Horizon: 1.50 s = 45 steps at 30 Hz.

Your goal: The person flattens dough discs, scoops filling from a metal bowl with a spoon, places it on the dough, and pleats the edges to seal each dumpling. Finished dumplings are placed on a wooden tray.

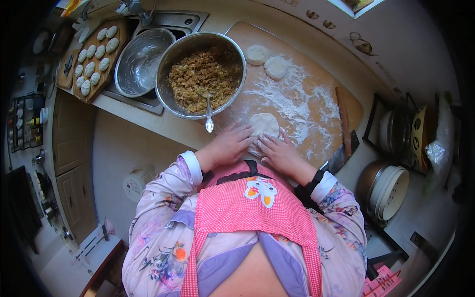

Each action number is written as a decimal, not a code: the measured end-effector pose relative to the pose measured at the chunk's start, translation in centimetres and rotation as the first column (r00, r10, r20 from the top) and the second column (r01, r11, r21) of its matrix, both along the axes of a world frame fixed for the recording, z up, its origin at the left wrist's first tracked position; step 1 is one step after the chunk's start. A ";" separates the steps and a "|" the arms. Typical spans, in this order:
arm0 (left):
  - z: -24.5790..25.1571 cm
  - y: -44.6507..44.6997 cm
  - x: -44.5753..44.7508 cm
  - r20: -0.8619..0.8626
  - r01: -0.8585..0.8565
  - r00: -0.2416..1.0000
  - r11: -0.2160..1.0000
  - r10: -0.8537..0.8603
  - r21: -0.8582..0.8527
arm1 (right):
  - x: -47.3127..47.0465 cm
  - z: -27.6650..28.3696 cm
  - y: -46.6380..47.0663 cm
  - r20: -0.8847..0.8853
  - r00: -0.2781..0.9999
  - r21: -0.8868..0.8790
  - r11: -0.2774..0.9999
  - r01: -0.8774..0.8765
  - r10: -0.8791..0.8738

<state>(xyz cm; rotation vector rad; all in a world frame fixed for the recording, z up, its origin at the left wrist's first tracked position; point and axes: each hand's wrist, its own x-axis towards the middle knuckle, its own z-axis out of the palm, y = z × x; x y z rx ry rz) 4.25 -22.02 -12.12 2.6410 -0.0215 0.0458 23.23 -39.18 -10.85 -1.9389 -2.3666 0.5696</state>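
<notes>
A round of white dough [265,123] lies near the front edge of the floured board [315,74], between my two hands. My left hand [232,143] cups its left edge with the fingertips. On the front right part, the fingers of my right hand [280,148] rest on the dough, with the thumb along its side. Both hands are dusted with flour, and they hide the dough's near edge. Farther back on the board sit two thick dough rounds, one pale disc [257,55] and another disc [276,68] beside it.
Left of the board stands a steel bowl [163,85] of minced filling [204,80] with a metal spoon [209,118]. Beyond it are an empty floury bowl [139,63] and a wooden tray [107,80] of several dumplings. A rolling pin [343,122] and a broad blade [336,159] lie right.
</notes>
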 end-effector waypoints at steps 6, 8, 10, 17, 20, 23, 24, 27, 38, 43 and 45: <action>-0.2 -1.0 0.4 -0.126 0.032 0.991 0.999 -0.036 -0.038 | 0.1 0.3 -1.2 -0.068 0.997 -0.081 0.996 -0.032 0.026; -0.4 -0.9 0.3 -0.119 0.027 0.992 0.998 -0.034 -0.054 | 0.5 0.3 -1.7 -0.069 0.998 -0.075 0.997 0.003 -0.008; -0.4 -0.7 0.3 -0.098 0.018 0.995 0.998 -0.024 -0.055 | 1.2 0.2 -2.1 -0.005 0.995 -0.043 0.994 0.097 -0.097; 0.2 0.0 0.2 -0.123 -0.023 0.992 0.987 0.003 -0.159 | 2.0 1.4 -2.0 0.048 0.990 -0.127 0.982 0.140 -0.135; 0.1 0.2 0.9 -0.056 -0.056 0.997 0.977 0.045 -0.206 | 2.0 1.8 -0.9 0.013 0.983 -0.104 0.978 0.182 -0.181; -0.3 -0.5 2.2 -0.084 -0.151 0.987 0.978 0.140 -0.144 | 1.8 1.5 0.7 0.001 0.982 -0.020 0.982 0.187 -0.187; -0.4 -0.6 2.4 -0.130 -0.177 0.978 0.977 0.162 -0.115 | 1.8 1.3 1.1 0.007 0.983 -0.027 0.983 0.183 -0.183; -0.8 -0.4 2.3 -0.183 -0.235 0.959 0.968 0.216 -0.090 | 1.8 1.1 1.0 0.068 0.982 -0.117 0.976 0.185 -0.178; -0.1 -0.6 -0.6 -0.165 0.014 0.986 0.999 -0.021 -0.048 | 0.8 0.9 -1.5 0.012 0.998 -0.109 0.992 -0.057 0.058; 0.1 -0.6 -0.8 -0.084 0.074 0.993 0.995 -0.079 -0.062 | 0.8 1.1 -1.7 -0.013 0.997 -0.066 0.995 -0.080 0.079; -0.1 -0.5 -0.9 -0.126 0.095 0.986 0.992 -0.104 -0.078 | 0.9 1.1 -1.6 -0.017 0.996 -0.104 0.990 -0.093 0.092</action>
